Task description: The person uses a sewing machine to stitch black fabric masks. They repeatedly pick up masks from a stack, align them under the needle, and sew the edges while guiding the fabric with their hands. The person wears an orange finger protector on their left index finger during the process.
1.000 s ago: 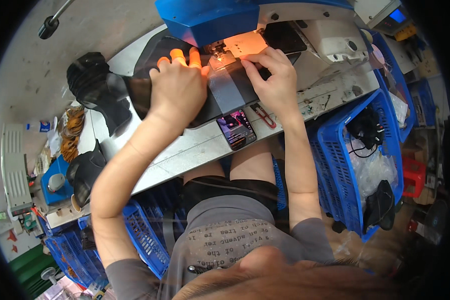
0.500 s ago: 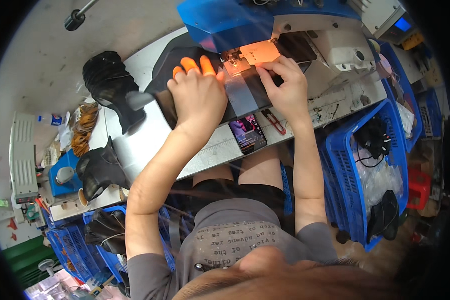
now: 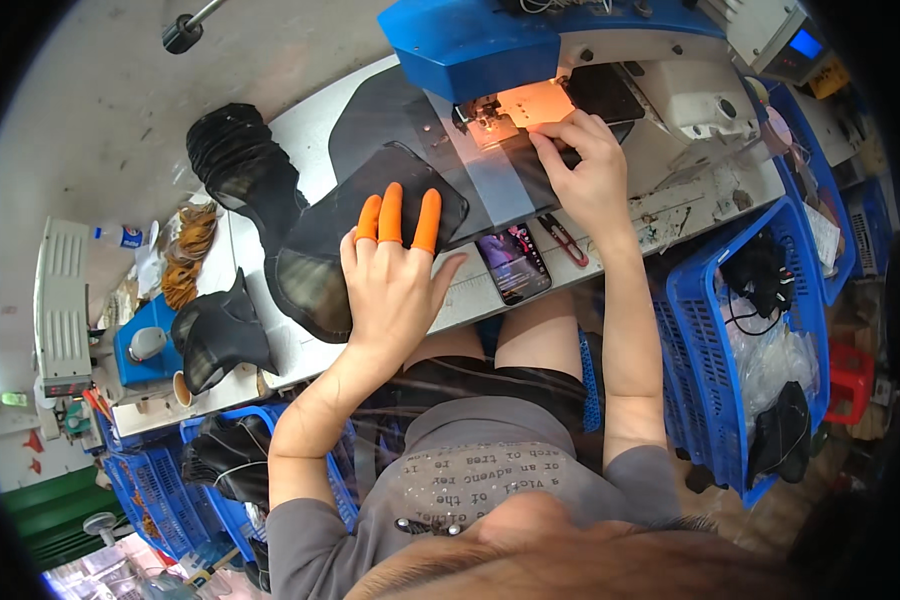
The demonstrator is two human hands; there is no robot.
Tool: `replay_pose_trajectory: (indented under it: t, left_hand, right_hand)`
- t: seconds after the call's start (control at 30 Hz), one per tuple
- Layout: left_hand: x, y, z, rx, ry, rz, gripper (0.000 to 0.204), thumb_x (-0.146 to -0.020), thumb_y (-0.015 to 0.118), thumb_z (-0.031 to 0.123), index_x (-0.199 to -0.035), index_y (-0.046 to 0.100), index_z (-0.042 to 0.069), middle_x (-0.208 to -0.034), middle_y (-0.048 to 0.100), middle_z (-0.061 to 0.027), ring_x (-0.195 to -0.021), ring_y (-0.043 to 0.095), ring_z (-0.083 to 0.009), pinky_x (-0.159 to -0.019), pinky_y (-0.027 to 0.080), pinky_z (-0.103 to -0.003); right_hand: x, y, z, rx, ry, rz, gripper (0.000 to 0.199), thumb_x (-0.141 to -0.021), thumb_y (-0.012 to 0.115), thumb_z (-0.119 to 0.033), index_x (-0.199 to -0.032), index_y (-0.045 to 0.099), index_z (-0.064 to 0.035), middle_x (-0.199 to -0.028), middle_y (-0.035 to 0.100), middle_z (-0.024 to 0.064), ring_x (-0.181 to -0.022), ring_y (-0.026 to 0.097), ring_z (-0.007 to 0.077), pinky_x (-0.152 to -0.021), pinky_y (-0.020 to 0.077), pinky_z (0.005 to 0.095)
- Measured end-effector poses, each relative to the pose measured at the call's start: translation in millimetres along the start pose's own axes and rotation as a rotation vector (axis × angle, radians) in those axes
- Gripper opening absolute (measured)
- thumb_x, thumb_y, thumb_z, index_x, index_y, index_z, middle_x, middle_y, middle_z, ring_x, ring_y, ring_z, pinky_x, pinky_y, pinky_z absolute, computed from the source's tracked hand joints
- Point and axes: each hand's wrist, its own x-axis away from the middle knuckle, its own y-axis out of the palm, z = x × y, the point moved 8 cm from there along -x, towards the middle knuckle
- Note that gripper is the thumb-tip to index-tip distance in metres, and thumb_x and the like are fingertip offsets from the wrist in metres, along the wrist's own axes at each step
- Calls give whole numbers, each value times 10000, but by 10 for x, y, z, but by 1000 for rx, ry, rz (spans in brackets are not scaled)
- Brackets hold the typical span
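Observation:
My left hand [image 3: 392, 290], with orange finger cots on three fingers, lies spread on a black curved fabric piece [image 3: 315, 285] that shows a sheer brownish patch. That piece overlaps a larger dark sheet [image 3: 370, 115] running to the sewing machine [image 3: 470, 50]. My right hand [image 3: 592, 178] is closed beside the lit presser foot [image 3: 485, 118], its thumb and forefinger pinching the edge of a dark fabric panel [image 3: 525, 165]. A grey band crosses the work between both hands.
A phone [image 3: 513, 265] and red thread snips [image 3: 564, 240] lie at the table's front edge. Stacked black pieces [image 3: 235, 150] and a loose black piece [image 3: 222, 335] sit to the left. Blue baskets [image 3: 685, 330] stand at the right; a blue-based device [image 3: 145, 345] stands far left.
My left hand has moved back from near the presser foot toward the table's front, fingers straightened, and the curved black piece now lies flat beneath it. My right hand keeps its pinch.

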Motion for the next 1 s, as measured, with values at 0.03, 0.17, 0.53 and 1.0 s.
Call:
replay_pose_trajectory:
  t: [0.03, 0.17, 0.53, 1.0]
  left_hand:
    - [29, 1, -23, 33, 6, 14, 555, -766, 754, 199, -1284, 614, 55, -1265, 577, -220, -1159, 545, -361, -937, 392, -441]
    - [172, -1, -297, 241, -8, 125, 616, -672, 594, -110, -1263, 626, 61, -1186, 629, -144, -1145, 580, -351, -995, 426, -469]
    - [934, 230, -2083, 915, -913, 605, 176, -938, 673, 128, -954, 694, -46, -885, 693, -26, -759, 574, -79, -688, 463, -242]
    - [972, 145, -1877, 994, -879, 579, 169, -915, 696, 114, -971, 710, -45, -893, 718, -33, -789, 612, -75, -733, 483, -234]
  right_hand:
    - [3, -1, 2, 4, 0, -1, 63, -789, 717, -102, -830, 736, -58, -747, 635, 36, -708, 558, 228, -658, 462, 340]
    - [7, 10, 29, 8, -4, -3, 61, -794, 719, -109, -826, 735, -59, -745, 632, 35, -714, 562, 227, -658, 461, 338]
    - [1, -2, -39, 26, -52, -10, 58, -812, 715, -63, -858, 718, -28, -804, 646, 68, -746, 592, 237, -694, 471, 345]
    - [25, 40, 34, 1, -1, -86, 85, -849, 693, -49, -919, 717, -7, -793, 624, 51, -737, 557, 186, -723, 451, 314]
